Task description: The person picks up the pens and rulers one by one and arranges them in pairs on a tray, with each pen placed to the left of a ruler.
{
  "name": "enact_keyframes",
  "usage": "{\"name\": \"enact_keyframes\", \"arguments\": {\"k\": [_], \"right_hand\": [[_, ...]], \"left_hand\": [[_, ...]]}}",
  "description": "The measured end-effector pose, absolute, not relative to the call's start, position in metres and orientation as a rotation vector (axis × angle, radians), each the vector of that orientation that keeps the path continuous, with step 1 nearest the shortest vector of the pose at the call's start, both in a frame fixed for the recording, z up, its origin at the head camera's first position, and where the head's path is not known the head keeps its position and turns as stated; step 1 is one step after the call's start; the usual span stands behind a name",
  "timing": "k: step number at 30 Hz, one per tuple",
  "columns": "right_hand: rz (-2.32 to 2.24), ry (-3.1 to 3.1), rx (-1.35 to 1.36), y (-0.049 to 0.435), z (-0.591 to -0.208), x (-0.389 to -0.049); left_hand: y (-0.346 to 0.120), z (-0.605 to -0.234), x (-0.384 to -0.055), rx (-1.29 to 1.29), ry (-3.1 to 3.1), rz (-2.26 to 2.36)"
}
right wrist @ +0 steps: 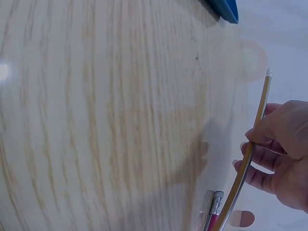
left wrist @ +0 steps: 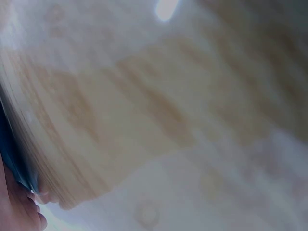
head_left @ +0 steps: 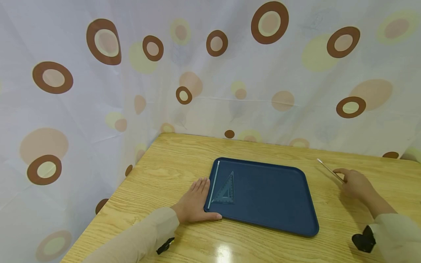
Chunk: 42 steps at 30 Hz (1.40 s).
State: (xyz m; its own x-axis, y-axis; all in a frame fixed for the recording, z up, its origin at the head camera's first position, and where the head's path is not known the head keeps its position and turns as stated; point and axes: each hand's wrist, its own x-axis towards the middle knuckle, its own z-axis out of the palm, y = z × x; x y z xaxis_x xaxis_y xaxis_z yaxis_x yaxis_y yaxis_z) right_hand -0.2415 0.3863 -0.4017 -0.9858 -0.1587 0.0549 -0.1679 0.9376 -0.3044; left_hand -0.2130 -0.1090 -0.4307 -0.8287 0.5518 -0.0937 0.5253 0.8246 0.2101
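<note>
A dark blue tray (head_left: 269, 197) lies on the wooden table. My left hand (head_left: 194, 204) rests at its front left corner, fingers straight along the left side and thumb by the front edge. Inside the tray, a thin pale pencil (head_left: 214, 182) lies along the left rim, with a clear set square (head_left: 227, 191) beside it. To the right of the tray, my right hand (head_left: 356, 185) pinches a pencil (head_left: 330, 171) above the table, its white eraser end pointing away. The right wrist view shows this pencil (right wrist: 257, 115) between thumb and fingers.
Below the held pencil in the right wrist view, a pink pencil (right wrist: 215, 211) with a grey eraser shows beside another slim item (right wrist: 207, 209). A patterned curtain (head_left: 246, 73) hangs behind and to the left of the table (head_left: 171, 160).
</note>
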Motion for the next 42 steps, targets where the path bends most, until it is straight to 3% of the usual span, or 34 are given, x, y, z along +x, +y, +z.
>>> {"name": "enact_keyframes", "arguments": {"k": [42], "right_hand": [[1.414,-2.903,0.055,0.359,-0.391,-0.234]], "left_hand": [[-0.109,-0.433,-0.214,0.847,2.861,0.260]]}}
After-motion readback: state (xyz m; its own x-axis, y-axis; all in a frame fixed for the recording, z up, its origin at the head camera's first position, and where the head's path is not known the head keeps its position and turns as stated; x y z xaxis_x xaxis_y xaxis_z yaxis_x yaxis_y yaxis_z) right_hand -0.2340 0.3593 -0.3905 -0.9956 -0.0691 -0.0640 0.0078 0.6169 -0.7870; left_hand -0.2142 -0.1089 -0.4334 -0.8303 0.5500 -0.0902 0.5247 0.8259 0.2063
